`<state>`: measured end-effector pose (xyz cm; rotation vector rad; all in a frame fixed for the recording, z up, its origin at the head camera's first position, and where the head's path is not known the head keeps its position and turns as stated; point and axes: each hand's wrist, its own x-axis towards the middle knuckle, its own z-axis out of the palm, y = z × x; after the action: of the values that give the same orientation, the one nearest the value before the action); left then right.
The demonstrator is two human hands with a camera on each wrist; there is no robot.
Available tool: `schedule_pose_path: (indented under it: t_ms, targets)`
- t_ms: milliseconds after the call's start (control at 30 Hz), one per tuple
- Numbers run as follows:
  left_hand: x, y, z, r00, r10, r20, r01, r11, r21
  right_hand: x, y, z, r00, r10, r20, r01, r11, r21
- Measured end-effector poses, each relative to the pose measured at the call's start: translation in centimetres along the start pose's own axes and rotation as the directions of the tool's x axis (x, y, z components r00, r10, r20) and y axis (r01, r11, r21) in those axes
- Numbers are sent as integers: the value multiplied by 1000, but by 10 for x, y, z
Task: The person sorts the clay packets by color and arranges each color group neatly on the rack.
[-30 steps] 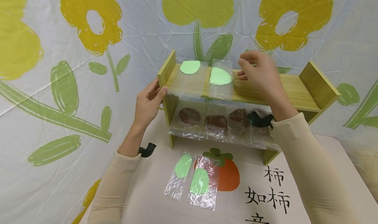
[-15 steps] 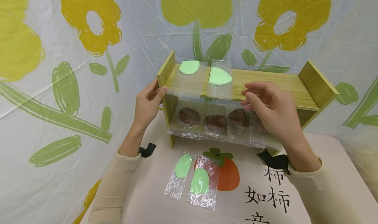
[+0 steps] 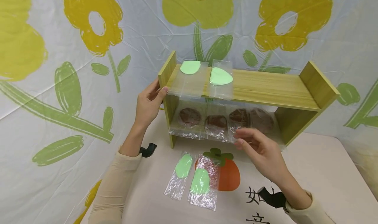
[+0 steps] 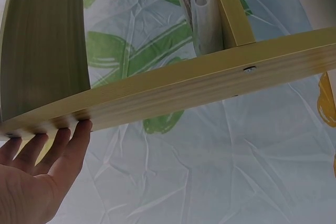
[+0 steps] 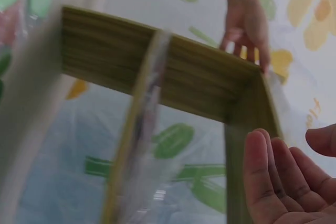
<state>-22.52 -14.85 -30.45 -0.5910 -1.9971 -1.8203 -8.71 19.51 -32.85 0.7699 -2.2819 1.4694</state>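
Observation:
A light wooden two-tier shelf [image 3: 271, 89] stands on the table. My left hand [image 3: 149, 102] rests against its left side panel; the left wrist view shows several fingertips [image 4: 81, 124] touching the panel's outer face. My right hand [image 3: 262, 153] hovers before the lower tier, fingers loosely bent and holding nothing. On the upper tier lie two clear plastic bags with pale green flat pieces, a left bag [image 3: 189, 82] and a right bag [image 3: 220, 81]. Bags with dark reddish-brown round pieces [image 3: 189, 117] line the lower tier.
Two more clear bags with green pieces, a left one [image 3: 178, 176] and a right one [image 3: 203, 184], lie on the table before the shelf. The pale tablecloth [image 3: 147, 191] bears an orange persimmon print [image 3: 230, 176] and black characters. A flowered cloth [image 3: 141, 27] hangs behind.
My right hand has come down from above the upper tier, past the shelf front, to before the lower tier. My left hand and the bags have stayed in place.

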Motion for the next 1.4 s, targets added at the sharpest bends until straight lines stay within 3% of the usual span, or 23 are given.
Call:
schedule_pose_path:
  t_ms: [133, 300, 533, 633, 833, 1033, 1233, 1400]
  targets:
    - [0, 3, 1, 1000, 1, 3, -1, 1000, 1, -21, 15, 11, 999, 45, 8, -45, 999, -8]
    - [-5, 24, 4, 1000, 0, 3, 0, 1000, 4, -41, 33, 22, 991, 130, 5, -130, 991, -21]
    - [-1, -1, 1, 1000, 14, -4, -14, 1000, -18, -67, 65, 41, 968, 242, 58, -243, 970, -6]
    - [-2, 9, 2, 1000, 4, -4, -4, 1000, -19, -78, 83, 52, 952, 296, 77, -297, 955, 3]
    - [-7, 29, 7, 1000, -4, 5, 4, 1000, -21, -95, 118, 71, 901, 426, 75, -427, 904, -4]
    - [-6, 26, 7, 1000, -11, -2, 11, 1000, -4, -99, 135, 84, 872, 484, 73, -486, 874, 9]
    - [-1, 2, 2, 1000, -5, -7, 5, 1000, -19, -91, 140, 90, 859, 506, 74, -497, 860, -113]
    - [-1, -2, 0, 1000, 10, -6, -11, 1000, -17, -83, 142, 96, 860, 501, 100, -462, 846, -268]
